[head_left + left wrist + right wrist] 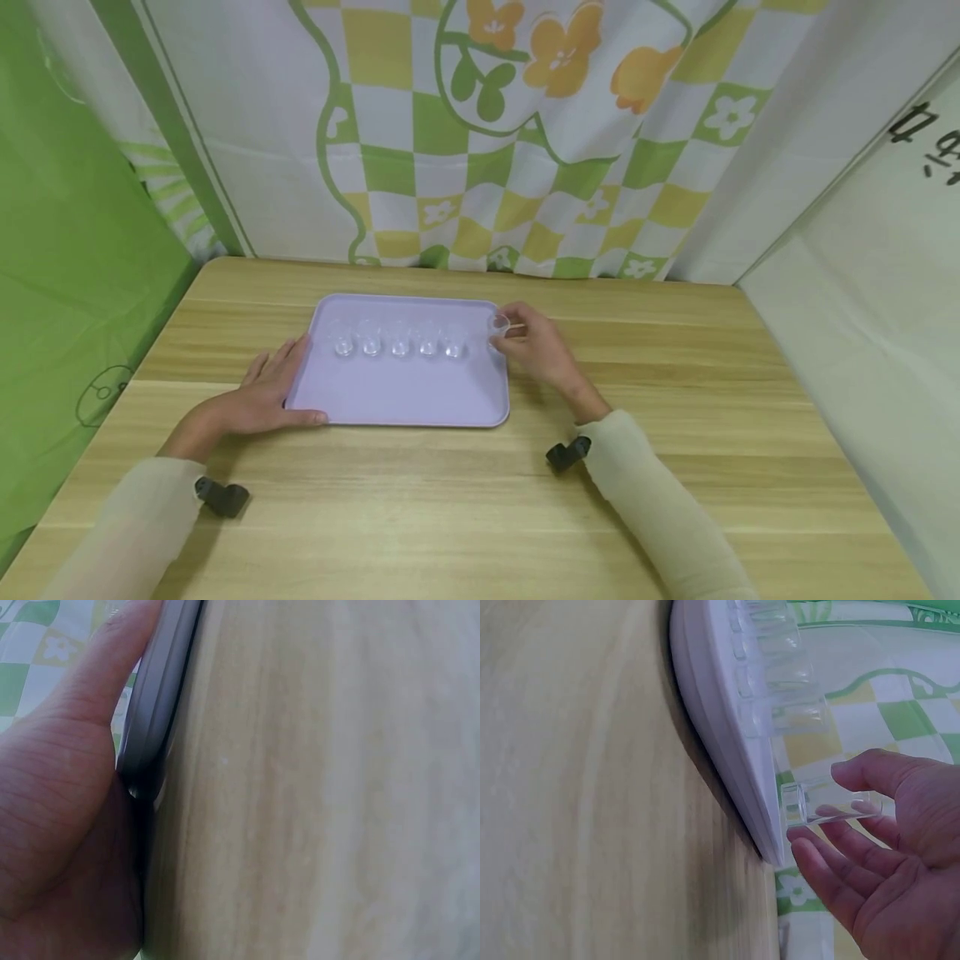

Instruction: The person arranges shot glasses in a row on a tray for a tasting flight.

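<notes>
A lilac tray [397, 392] lies on the table and carries a row of several small clear glasses [400, 342]. At the tray's right end, my right hand [536, 346] holds another small clear glass [829, 799] between thumb and fingers, its base close to the tray surface; whether it touches cannot be told. My left hand [258, 396] rests against the tray's left side, fingers extended along the edge and thumb lying at the near left corner. In the left wrist view the palm [52, 802] sits beside the tray's rim [159, 690].
The wooden table [465, 517] extends around the tray on all sides. Behind it hangs a checked, flowered curtain [480, 192]. A green cloth [75, 250] borders the left side and a white panel [885, 275] the right. Small black devices [222, 497] sit at both sleeve cuffs.
</notes>
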Demonstrator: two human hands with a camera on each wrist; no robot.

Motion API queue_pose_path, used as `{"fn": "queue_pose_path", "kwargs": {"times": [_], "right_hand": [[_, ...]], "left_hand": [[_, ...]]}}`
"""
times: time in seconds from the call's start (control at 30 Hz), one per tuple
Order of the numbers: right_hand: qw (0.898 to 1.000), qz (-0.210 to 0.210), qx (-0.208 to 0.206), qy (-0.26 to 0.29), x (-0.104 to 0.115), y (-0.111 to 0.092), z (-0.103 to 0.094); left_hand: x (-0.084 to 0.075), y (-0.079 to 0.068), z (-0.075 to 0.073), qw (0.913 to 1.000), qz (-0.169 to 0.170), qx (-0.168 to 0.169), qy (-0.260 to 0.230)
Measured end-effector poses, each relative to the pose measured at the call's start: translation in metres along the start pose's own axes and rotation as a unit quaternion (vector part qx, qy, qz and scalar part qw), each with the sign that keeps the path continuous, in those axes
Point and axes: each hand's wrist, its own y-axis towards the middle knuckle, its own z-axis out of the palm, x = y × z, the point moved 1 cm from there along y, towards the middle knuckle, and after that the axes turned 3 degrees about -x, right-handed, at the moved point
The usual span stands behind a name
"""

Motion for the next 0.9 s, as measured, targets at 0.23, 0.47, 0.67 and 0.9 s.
{"fn": "queue_pose_path", "kwargs": {"times": [0.23, 0.47, 0.67, 0.9], "right_hand": [[1.000, -0.015, 0.002, -0.004, 0.003, -0.001, 0.010], [0.999, -0.022, 0.015, -0.037, 0.003, 0.002, 0.017], [0.998, -0.011, 0.023, -0.055, 0.006, 0.003, 0.016], [0.998, 0.001, 0.027, -0.063, 0.009, 0.004, 0.014]], "left_hand": [[-0.001, -0.004, -0.001, 0.9999, 0.007, 0.002, -0.008], [-0.001, -0.005, -0.001, 1.0000, 0.007, 0.001, -0.002], [-0.011, -0.005, -0.006, 0.9998, 0.012, 0.010, -0.011], [-0.014, -0.004, -0.006, 0.9997, 0.019, 0.002, -0.017]]}}
